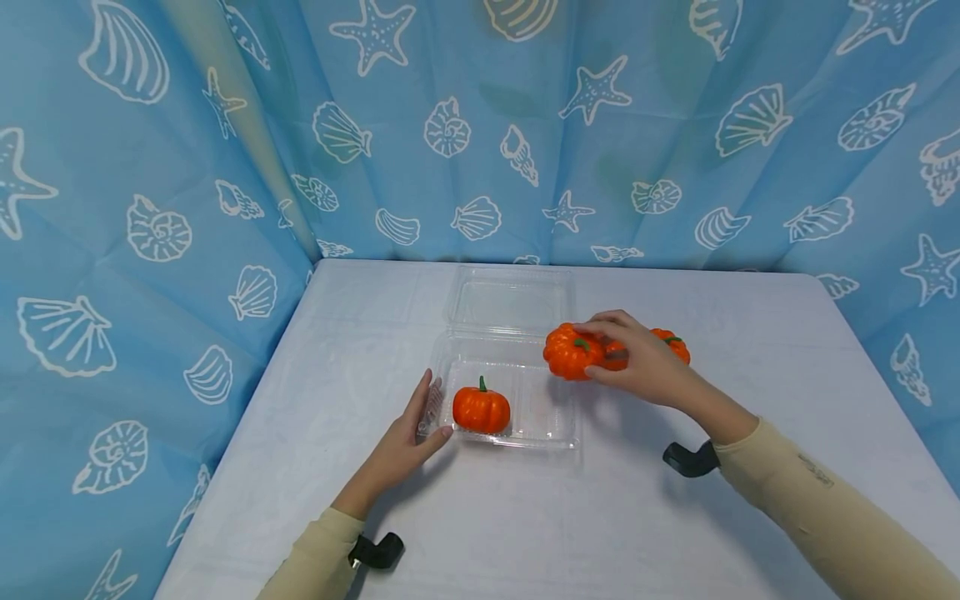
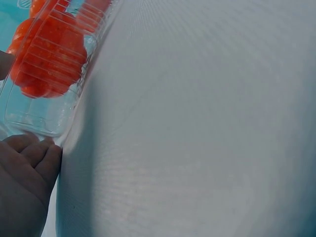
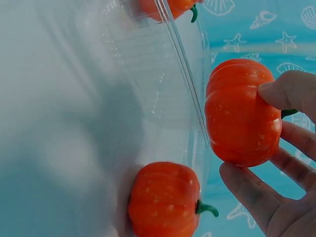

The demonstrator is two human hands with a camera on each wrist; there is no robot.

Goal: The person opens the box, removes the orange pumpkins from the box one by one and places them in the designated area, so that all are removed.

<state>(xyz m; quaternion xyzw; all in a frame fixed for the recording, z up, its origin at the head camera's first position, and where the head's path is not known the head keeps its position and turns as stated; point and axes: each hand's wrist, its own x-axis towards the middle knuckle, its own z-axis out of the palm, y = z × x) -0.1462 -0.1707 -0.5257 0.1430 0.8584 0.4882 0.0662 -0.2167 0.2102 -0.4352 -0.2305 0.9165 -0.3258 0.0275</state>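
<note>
A clear plastic clamshell box [image 1: 543,410] lies on the table with its lid folded back. One small orange pumpkin [image 1: 481,408] with a green stem sits in its front left part. My left hand [image 1: 401,446] rests against the box's front left corner, fingers straight along the side and thumb by the front. Over the box's right edge, my right hand [image 1: 637,358] holds a second pumpkin [image 3: 242,113] between thumb and fingers. Beyond that hand another pumpkin [image 1: 672,343] lies on the table, partly hidden. More orange shows between the fingers; whether it is a separate pumpkin I cannot tell.
The open lid [image 1: 512,300] reaches toward the back edge of the white-covered table [image 1: 480,525]. A blue curtain [image 1: 450,167] with shells and starfish hangs behind and at both sides. Each wrist carries a black camera mount [image 1: 690,459].
</note>
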